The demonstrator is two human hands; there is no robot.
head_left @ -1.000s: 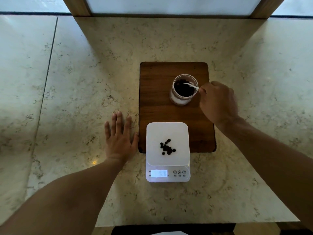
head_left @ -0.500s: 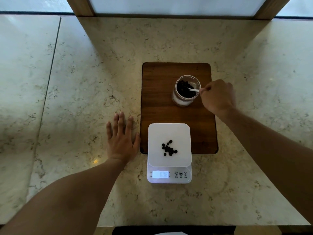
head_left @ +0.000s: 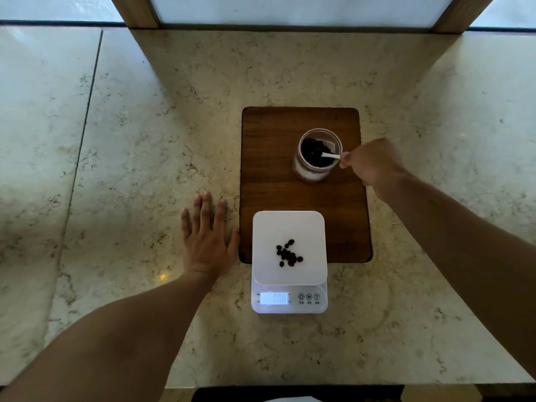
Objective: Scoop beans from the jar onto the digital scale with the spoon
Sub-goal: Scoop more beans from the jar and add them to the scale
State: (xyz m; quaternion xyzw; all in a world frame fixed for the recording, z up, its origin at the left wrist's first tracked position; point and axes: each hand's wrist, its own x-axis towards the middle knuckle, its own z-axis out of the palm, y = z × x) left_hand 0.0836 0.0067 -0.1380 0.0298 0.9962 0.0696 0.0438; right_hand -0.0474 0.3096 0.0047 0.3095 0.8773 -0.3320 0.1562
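A clear jar (head_left: 311,173) of dark beans stands on the wooden board (head_left: 269,181). My right hand (head_left: 374,163) is just right of the jar, pinching the handle of a white spoon (head_left: 331,155) whose bowl is sunk among the beans. In front of the board sits the white digital scale (head_left: 288,227) with a lit display and a small heap of beans (head_left: 288,254) on its platform. My left hand (head_left: 207,242) lies flat on the counter with fingers spread, left of the scale, holding nothing.
The marble counter (head_left: 145,140) stretches wide on all sides. Its front edge runs just below the scale. Wooden frame posts (head_left: 136,10) stand at the back wall.
The spoon has tipped down deeper into the jar, and my right hand has dropped slightly beside the rim. My left hand stays flat in place.
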